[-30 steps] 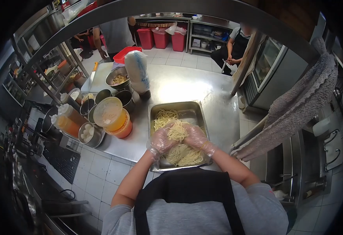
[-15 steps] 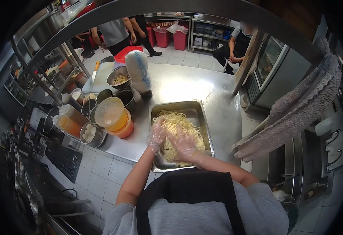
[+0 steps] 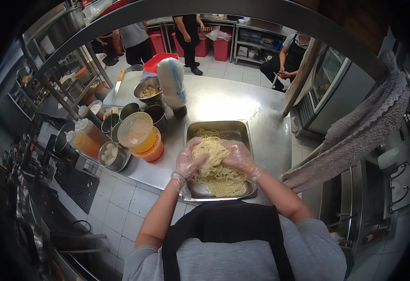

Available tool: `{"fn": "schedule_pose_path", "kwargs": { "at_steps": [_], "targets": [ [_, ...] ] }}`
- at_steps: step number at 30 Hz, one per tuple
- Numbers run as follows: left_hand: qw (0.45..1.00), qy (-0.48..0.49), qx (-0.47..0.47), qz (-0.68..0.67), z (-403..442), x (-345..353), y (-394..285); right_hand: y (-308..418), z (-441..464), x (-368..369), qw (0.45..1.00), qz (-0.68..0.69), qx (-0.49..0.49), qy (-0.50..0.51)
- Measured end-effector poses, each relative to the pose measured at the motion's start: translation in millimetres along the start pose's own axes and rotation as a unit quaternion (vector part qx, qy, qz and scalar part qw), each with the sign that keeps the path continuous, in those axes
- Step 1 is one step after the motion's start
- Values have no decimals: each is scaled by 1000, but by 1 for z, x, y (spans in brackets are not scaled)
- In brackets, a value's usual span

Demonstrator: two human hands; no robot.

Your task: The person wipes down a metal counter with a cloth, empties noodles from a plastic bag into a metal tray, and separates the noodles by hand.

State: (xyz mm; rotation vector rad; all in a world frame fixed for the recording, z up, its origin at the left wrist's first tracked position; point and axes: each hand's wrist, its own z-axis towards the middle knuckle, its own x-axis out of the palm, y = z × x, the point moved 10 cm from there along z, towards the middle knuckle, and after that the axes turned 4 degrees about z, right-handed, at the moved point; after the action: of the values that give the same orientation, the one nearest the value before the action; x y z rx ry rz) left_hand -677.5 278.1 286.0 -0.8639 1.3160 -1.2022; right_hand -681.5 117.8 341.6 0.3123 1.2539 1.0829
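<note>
A deep steel pan (image 3: 240, 127) holds a heap of pale noodles (image 3: 223, 180). Clear plastic gloves cover both hands. My left hand (image 3: 190, 161) cups the left side of a lifted clump of noodles, its thumb lying across the front of them. From the right, my right hand (image 3: 240, 157) grips the same clump, its fingers partly hidden by the strands. Under the hands, more noodles spread over the pan's floor.
Left of the pan stand a lidded orange tub (image 3: 141, 136), a bowl of eggs (image 3: 110, 154), sauce bottles (image 3: 85, 143) and a bag-wrapped stack (image 3: 172, 86). A knife (image 3: 119, 82) lies on a cutting board. A towel (image 3: 350, 133) hangs at right. Other people are behind the table.
My hands have moved apart to the sides of the noodles and now hold a clump up between them. Before, they lay on the heap. The view has shifted slightly; a person behind stands elsewhere.
</note>
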Motion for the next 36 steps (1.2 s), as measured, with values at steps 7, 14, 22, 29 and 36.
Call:
{"fn": "schedule_pose_path", "kwargs": {
  "at_steps": [7, 14, 22, 29, 36],
  "targets": [
    [997, -9, -39, 61, 36, -19, -32, 4, -6, -22, 998, 27, -24, 50],
    [934, -1, 89, 347, 52, 20, 20, -45, -2, 15, 977, -136, 36, 162],
    [912, 53, 126, 386, 0, 61, 27, -25, 2, 30, 992, -115, 59, 8],
    [964, -8, 94, 250, -2, 67, -13, -66, 3, -11, 903, 388, 157, -97],
    [986, 138, -60, -70, 2, 78, -52, -36, -2, -5, 738, 618, 257, -85]
  ]
}}
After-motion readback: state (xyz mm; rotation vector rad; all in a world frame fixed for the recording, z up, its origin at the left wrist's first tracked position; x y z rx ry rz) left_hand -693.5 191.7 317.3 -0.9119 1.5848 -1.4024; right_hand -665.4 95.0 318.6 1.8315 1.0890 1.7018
